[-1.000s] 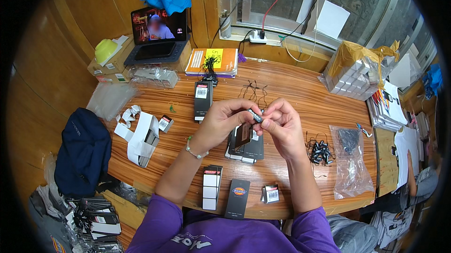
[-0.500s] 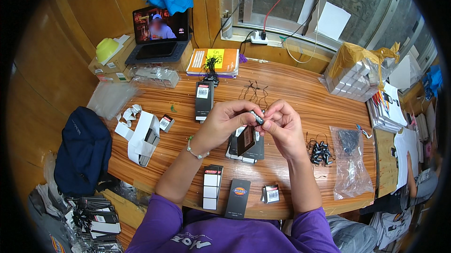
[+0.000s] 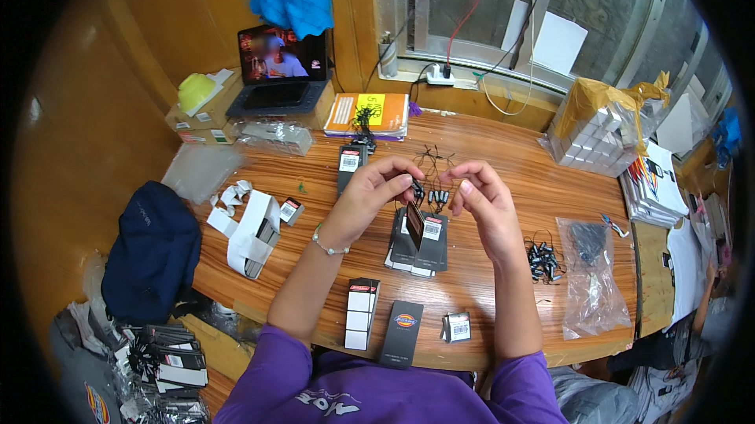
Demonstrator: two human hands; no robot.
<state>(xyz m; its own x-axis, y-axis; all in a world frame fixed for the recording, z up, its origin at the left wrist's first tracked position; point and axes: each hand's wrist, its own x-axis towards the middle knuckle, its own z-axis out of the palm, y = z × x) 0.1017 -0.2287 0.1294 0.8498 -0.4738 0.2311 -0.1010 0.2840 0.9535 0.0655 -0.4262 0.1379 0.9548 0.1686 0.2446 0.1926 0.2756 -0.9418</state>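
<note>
My left hand [image 3: 376,189] pinches a small black string fastener [image 3: 415,188] between thumb and fingers. From it hangs a dark hang tag [image 3: 414,225], turned nearly edge-on. To its right, my right hand [image 3: 486,202] is raised with fingers half bent and tips apart; I see nothing between them. Under both hands lies a stack of dark grey tags [image 3: 432,252], each with a white label. Several black corded fasteners [image 3: 438,199] lie just beyond that stack, partly behind the hands.
Nearer me are label cards [image 3: 359,318], a dark tag [image 3: 402,333] and small labels [image 3: 456,327]. A fastener heap [image 3: 544,260] and plastic bag [image 3: 591,290] lie right; a white box [image 3: 250,227] and blue bag [image 3: 149,255] left. A laptop [image 3: 281,58] stands behind.
My hands have moved apart: the right has let go of the fastener, while the left keeps it with the tag hanging. The whole view has shifted slightly.
</note>
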